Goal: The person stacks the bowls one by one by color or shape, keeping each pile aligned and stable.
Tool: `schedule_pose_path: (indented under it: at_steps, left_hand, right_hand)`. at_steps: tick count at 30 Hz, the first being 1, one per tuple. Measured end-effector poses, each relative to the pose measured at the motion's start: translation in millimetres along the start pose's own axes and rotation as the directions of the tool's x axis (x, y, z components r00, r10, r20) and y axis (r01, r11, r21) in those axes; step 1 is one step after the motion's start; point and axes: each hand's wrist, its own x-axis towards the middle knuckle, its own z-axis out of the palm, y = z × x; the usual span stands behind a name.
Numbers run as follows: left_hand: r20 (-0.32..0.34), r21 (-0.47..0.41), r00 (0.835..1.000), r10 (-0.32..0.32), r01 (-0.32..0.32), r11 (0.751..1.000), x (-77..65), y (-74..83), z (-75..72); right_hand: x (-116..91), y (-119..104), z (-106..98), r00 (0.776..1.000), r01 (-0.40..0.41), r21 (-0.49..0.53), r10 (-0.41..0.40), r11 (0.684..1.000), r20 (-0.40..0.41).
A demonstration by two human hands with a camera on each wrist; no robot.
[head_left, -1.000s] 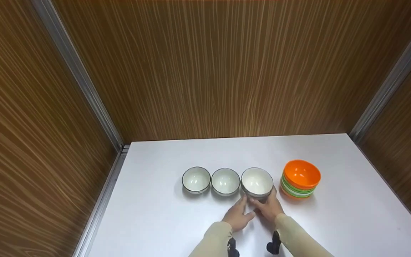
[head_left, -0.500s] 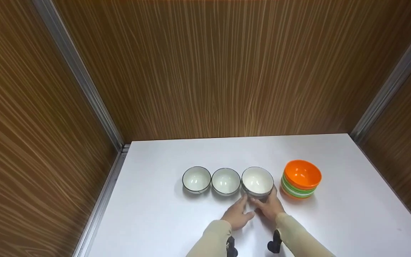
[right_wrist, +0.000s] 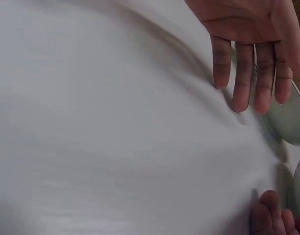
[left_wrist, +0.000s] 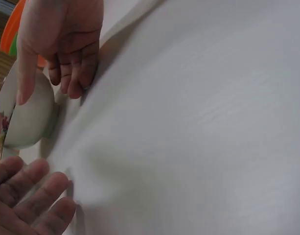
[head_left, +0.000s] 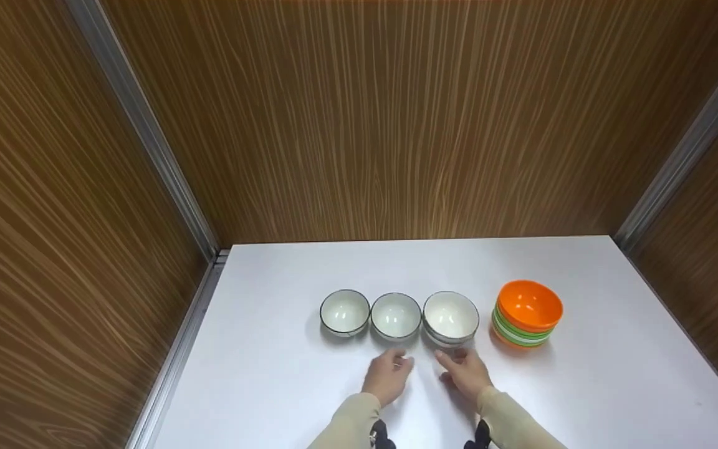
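Three white spots in a row hold bowls with thin dark rims: a left white bowl point(head_left: 344, 312), a middle white bowl point(head_left: 396, 316) and, at the right, a nested white bowl stack point(head_left: 450, 317). My left hand point(head_left: 387, 376) is just in front of the middle bowl, fingers relaxed, holding nothing. My right hand point(head_left: 466, 374) is near the front of the white stack, its fingers loosely bent and nothing in them. In the left wrist view, the right hand point(left_wrist: 61, 44) appears beside a pale bowl point(left_wrist: 32, 110). In the right wrist view, the left hand point(right_wrist: 252, 54) has its fingers extended.
To the right stands a stack of orange and green bowls point(head_left: 529, 305), an orange one on top. The white table point(head_left: 272, 374) meets wood-grain panels point(head_left: 359, 125) at the back and sides, with a grey metal strip point(head_left: 172, 362) along the left edge.
Both hands have come away from the right-hand white stack. The left hand has moved left and back toward the body; the right has drawn back slightly. The bowls stay in place.
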Motion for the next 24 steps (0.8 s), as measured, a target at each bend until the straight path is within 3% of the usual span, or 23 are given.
schedule_pose_path:
  at_steps: [3,5,10,16,19,24]
  left_hand:
    - [-0.113,-0.053,0.992,-0.059,0.054,0.997,3.6,-6.8,-10.1]
    - [-0.142,-0.119,0.983,-0.114,0.097,0.988,7.7,-9.6,-16.0]
    - [-0.106,-0.238,0.971,-0.213,0.183,0.954,19.6,-10.8,-24.4]
    - [-0.092,-0.308,0.959,-0.269,0.229,0.923,29.9,-9.7,-19.0]
    - [-0.095,-0.333,0.959,-0.266,0.221,0.916,33.5,-9.0,-15.2]
    - [-0.104,-0.364,0.964,-0.243,0.19,0.912,36.8,-9.0,-10.4]
  right_hand:
    - [-7.0,-1.4,7.3,0.995,-0.033,0.045,0.028,0.998,0.095]
    - [-10.8,-4.1,13.0,0.984,-0.055,0.088,0.039,0.995,0.172]
    - [-17.8,-13.0,31.5,0.955,-0.087,0.102,0.053,0.991,0.293]
    - [-19.8,-19.3,46.8,0.951,-0.074,0.01,0.068,0.997,0.301]
    - [-20.8,-20.7,47.1,0.948,-0.052,-0.034,0.061,0.998,0.312]
    - [-22.1,-18.6,45.0,0.942,-0.037,-0.008,0.037,0.999,0.335]
